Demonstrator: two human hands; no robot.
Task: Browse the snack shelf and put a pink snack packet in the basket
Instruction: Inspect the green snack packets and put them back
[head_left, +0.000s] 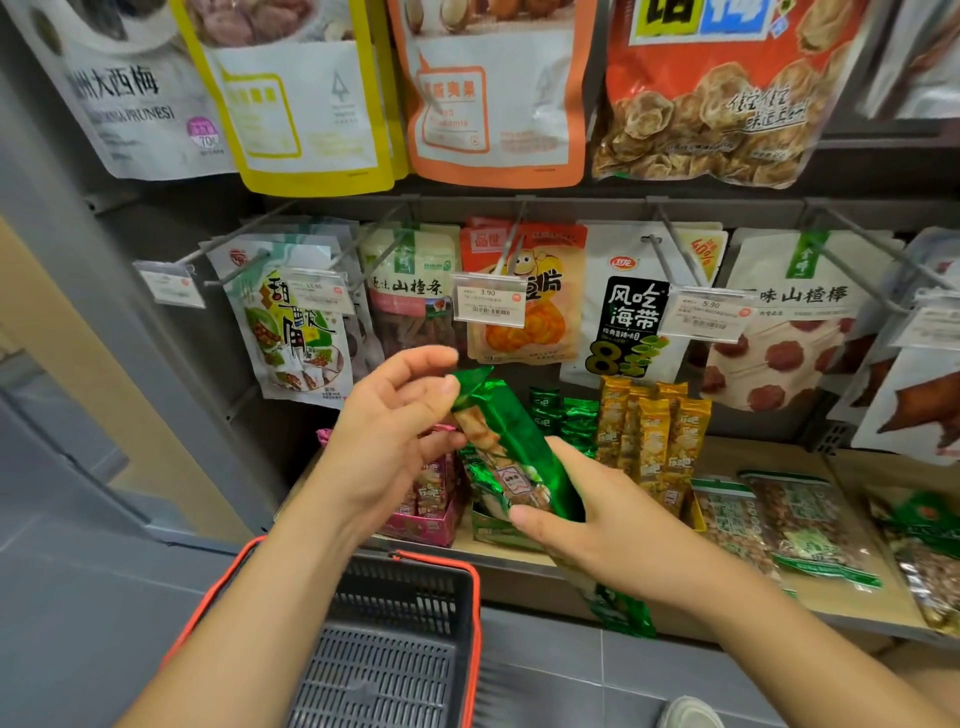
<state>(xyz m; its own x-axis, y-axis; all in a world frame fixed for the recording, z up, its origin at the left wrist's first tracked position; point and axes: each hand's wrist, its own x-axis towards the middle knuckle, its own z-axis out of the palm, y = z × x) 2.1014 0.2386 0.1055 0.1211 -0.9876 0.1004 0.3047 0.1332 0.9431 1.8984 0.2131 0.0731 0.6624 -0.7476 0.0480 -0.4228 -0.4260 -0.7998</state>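
Both my hands hold a long green foil snack packet (511, 441) slanted in front of the lower shelf. My right hand (592, 519) grips its lower part, thumb across the front. My left hand (384, 431) curls around its top end, thumb against the foil. More green foil (623, 608) shows below my right wrist. Pink snack packets (434, 488) stand in a pink display box (426, 527) on the shelf, partly hidden behind my left hand. The dark basket with an orange-red rim (474, 613) hangs under my left forearm, nothing visible inside.
Boxes of green packets (563, 421) and yellow packets (654, 441) stand to the right of the pink box. Flat nut bags (789, 525) lie on the wooden shelf (753, 457). Hanging pouches on metal hooks with price tags (491, 301) fill the wall above.
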